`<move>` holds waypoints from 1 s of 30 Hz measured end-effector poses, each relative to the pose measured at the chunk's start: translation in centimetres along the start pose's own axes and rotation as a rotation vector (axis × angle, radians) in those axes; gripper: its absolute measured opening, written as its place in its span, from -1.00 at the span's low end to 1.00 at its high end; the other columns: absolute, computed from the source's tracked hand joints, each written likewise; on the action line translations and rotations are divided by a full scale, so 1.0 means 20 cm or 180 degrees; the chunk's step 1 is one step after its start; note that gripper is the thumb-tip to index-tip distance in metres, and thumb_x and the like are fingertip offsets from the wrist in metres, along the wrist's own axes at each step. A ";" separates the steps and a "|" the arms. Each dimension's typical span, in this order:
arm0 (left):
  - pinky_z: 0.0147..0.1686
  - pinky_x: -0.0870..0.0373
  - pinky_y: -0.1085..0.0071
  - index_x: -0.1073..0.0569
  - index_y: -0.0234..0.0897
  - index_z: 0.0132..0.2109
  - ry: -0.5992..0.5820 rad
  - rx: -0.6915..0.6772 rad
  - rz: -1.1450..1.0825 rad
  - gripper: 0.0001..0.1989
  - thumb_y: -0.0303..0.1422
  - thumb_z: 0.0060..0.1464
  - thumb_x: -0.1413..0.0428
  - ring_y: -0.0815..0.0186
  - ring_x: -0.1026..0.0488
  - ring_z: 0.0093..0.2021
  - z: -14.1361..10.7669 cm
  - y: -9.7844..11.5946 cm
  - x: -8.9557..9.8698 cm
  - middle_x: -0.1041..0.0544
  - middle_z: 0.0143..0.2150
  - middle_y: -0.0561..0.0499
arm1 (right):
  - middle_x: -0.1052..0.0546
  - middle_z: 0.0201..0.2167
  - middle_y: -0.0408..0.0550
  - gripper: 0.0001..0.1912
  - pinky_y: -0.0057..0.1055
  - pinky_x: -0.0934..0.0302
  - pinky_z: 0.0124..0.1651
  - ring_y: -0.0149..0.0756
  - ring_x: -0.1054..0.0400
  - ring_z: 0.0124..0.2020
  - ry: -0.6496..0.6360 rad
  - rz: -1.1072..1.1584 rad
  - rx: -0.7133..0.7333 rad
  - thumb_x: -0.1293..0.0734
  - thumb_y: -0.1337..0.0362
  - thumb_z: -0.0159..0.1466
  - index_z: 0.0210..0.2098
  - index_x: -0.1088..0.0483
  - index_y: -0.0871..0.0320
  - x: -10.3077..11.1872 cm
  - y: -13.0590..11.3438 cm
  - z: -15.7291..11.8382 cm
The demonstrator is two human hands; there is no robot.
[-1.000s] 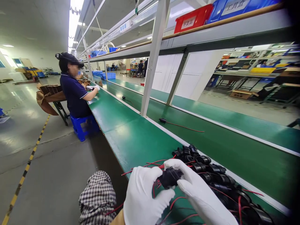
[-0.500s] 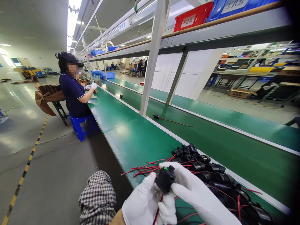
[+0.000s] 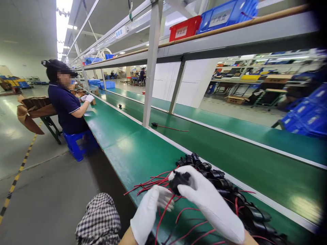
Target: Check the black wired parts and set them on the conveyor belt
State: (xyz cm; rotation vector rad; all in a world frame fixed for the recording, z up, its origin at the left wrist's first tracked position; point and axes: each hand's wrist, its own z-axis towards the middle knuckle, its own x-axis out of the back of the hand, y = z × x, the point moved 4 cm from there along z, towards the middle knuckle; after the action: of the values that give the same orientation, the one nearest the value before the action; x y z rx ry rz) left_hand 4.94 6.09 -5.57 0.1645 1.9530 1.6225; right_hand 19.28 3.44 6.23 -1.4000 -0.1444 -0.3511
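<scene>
My right hand [image 3: 204, 194], in a white glove, grips a black round part [image 3: 180, 182] with a red wire hanging down from it. Just left of that part is my left hand [image 3: 153, 206], also gloved in white, its fingers apart and holding nothing. The red wire [image 3: 163, 216] passes close to its fingertips. Many black parts [image 3: 223, 183] with red wires lie piled on the green bench [image 3: 130, 153], behind and to the right of my right hand. Loose red wire ends [image 3: 146, 185] spread over the bench's left edge.
A black part with a wire [image 3: 155, 125] lies on the green belt [image 3: 204, 143]. A grey post [image 3: 150, 71] rises beside it. A person [image 3: 63, 98] with white gloves sits farther along the bench. Red bin [image 3: 184, 29] and blue bin [image 3: 227, 15] stand on the shelf above.
My left hand has let go of the black part and opened to its left. My right hand now holds the part alone, turned differently. The whole view has shifted to the right.
</scene>
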 end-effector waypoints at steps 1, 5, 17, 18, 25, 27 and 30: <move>-0.07 -0.36 0.24 -0.49 -0.33 -0.11 0.0205 -0.0140 0.0274 -0.38 0.19 0.14 0.02 0.20 -0.47 -0.20 0.02 -0.01 0.05 -0.56 -0.21 -0.12 | -0.54 -0.32 -0.06 -0.66 -0.22 -0.35 -0.24 -0.11 -0.43 -0.32 0.0527 -0.0440 0.0129 -0.37 0.01 0.12 -0.22 -0.40 0.09 0.11 -0.03 0.02; -0.06 -0.36 0.16 -0.46 -0.30 -0.14 0.0595 -0.0423 0.0990 -0.40 0.16 0.19 0.11 0.15 -0.46 -0.17 0.09 -0.09 0.17 -0.53 -0.22 -0.13 | -0.52 -0.14 0.12 -0.56 -0.20 -0.35 -0.14 -0.04 -0.44 -0.20 0.2404 -0.3117 0.0440 -0.25 -0.08 0.34 -0.04 -0.34 0.15 0.60 -0.16 0.12; 0.10 -0.31 0.17 -0.50 -0.17 -0.09 0.0546 -0.0678 0.2039 -0.61 -0.06 0.29 0.11 0.16 -0.46 -0.04 0.05 -0.14 0.12 -0.53 -0.11 -0.09 | -0.50 -0.14 -0.04 -0.79 -0.25 -0.41 -0.13 -0.25 -0.44 -0.19 0.0026 -0.4660 -0.1894 -0.38 0.21 0.38 -0.08 -0.43 0.23 1.10 0.64 0.53; 0.08 -0.32 0.17 -0.51 -0.17 -0.10 0.0602 -0.0723 0.2030 -0.60 -0.05 0.29 0.11 0.16 -0.47 -0.06 0.06 -0.15 0.12 -0.53 -0.12 -0.08 | -0.50 -0.15 -0.04 -0.79 -0.26 -0.41 -0.14 -0.26 -0.45 -0.20 -0.0053 -0.4587 -0.1973 -0.38 0.21 0.38 -0.09 -0.43 0.23 1.11 0.67 0.53; 0.03 -0.35 0.18 -0.52 -0.19 -0.13 0.0767 -0.0793 0.2083 -0.58 -0.06 0.30 0.13 0.17 -0.47 -0.12 0.07 -0.16 0.11 -0.54 -0.17 -0.10 | -0.47 -0.01 0.02 -0.70 -0.12 -0.35 0.02 -0.17 -0.42 -0.05 -0.0254 -0.4290 -0.1377 -0.30 0.12 0.44 0.02 -0.40 0.21 0.84 0.57 0.61; 0.03 -0.34 0.18 -0.52 -0.19 -0.12 0.0655 -0.0746 0.2068 -0.59 -0.07 0.30 0.13 0.17 -0.47 -0.10 0.07 -0.14 0.11 -0.54 -0.15 -0.10 | -0.49 -0.04 0.00 -0.69 -0.13 -0.35 0.02 -0.19 -0.42 -0.07 -0.0488 -0.4178 -0.1102 -0.28 0.09 0.44 0.01 -0.41 0.19 0.63 0.53 0.63; 0.05 -0.33 0.21 -0.51 -0.21 -0.11 0.0448 -0.0588 0.1795 -0.62 -0.08 0.30 0.09 0.19 -0.47 -0.09 0.07 -0.13 0.11 -0.54 -0.14 -0.08 | -0.51 -0.10 -0.01 -0.69 -0.14 -0.38 -0.02 -0.20 -0.45 -0.14 -0.0785 -0.4164 -0.1087 -0.32 0.10 0.42 -0.03 -0.42 0.22 0.34 0.52 0.64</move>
State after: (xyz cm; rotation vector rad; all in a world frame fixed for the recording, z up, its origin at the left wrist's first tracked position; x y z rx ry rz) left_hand 4.46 7.60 -8.92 0.5836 1.9529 2.2135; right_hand 30.50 16.30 0.82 -1.5147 -1.2746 -1.3154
